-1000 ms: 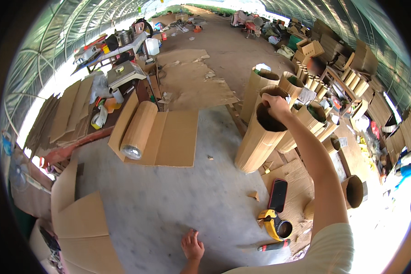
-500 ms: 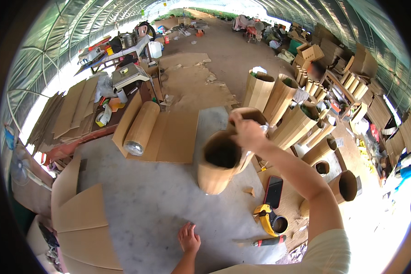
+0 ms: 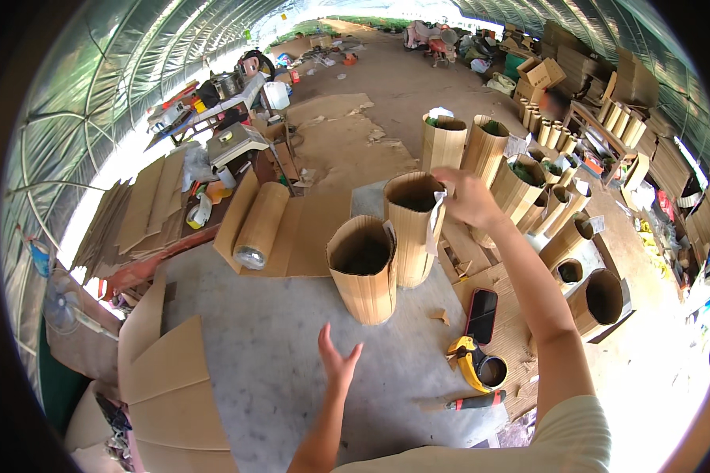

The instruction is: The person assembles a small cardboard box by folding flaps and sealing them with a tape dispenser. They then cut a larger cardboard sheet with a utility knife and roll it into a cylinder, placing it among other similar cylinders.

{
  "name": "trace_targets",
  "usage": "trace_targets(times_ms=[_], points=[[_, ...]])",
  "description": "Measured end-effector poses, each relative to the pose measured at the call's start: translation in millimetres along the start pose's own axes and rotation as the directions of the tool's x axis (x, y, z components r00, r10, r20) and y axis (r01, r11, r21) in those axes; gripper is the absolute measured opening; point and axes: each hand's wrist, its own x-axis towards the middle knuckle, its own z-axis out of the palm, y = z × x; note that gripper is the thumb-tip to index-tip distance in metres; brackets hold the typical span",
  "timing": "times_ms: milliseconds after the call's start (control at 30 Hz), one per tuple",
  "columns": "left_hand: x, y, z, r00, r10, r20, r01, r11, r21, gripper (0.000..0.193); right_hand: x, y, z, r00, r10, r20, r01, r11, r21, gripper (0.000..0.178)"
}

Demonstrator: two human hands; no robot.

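Two upright cardboard tubes stand close together on the grey table [image 3: 292,394]. The nearer tube [image 3: 363,288] is wide and dark inside. Behind it on the right is the farther tube [image 3: 409,236], with a white tag hanging down its right side. My right hand [image 3: 472,197] reaches across to the right edge of the farther tube's rim, its fingers bent over it; part of the grip is hidden. Below the nearer tube my left hand [image 3: 341,361] hovers over the table, thumb and fingers spread, holding nothing.
A rolled cardboard tube [image 3: 262,225] lies on a flat sheet at the left. On the right are a phone [image 3: 481,315], a yellow tape dispenser [image 3: 473,366] and a red-and-black handled knife [image 3: 477,400]. Several tubes with green plants [image 3: 521,185] stand beyond. Folded cardboard [image 3: 170,378] lies near left.
The two tubes have shifted slightly left and now stand more upright. My right hand has moved to the farther tube's right rim. My left hand has risen off the table and spread its fingers.
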Motion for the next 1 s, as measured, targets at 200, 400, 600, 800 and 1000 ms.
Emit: trace_targets(times_ms=[200, 400, 600, 800, 1000], points=[[94, 32, 56, 0.961, 0.010, 0.276, 0.136, 0.852, -0.505, 0.102, -16, 9, 41, 0.976, -0.084, 0.199, 0.072, 0.995, 0.066, 0.032], [99, 19, 74, 0.964, 0.059, 0.260, 0.130, 0.748, -0.651, 0.095, -17, 8, 38, 0.971, -0.035, 0.237, 0.020, 0.998, 0.065, 0.026], [95, 3, 77, 0.968, 0.056, 0.245, 0.094, 0.822, -0.561, 0.092, -17, 5, 37, 0.969, -0.067, 0.236, 0.060, 0.998, 0.037, 0.029], [80, -16, 71, 0.959, -0.013, 0.284, 0.153, 0.867, -0.475, 0.099, -23, -7, 27, 0.977, 0.002, 0.215, -0.007, 1.000, 0.021, 0.064], [64, -12, 78, 0.921, -0.112, 0.372, 0.265, 0.882, -0.389, 0.103, -36, 6, 30, 0.999, -0.035, 0.038, 0.039, 0.994, -0.102, 0.060]])
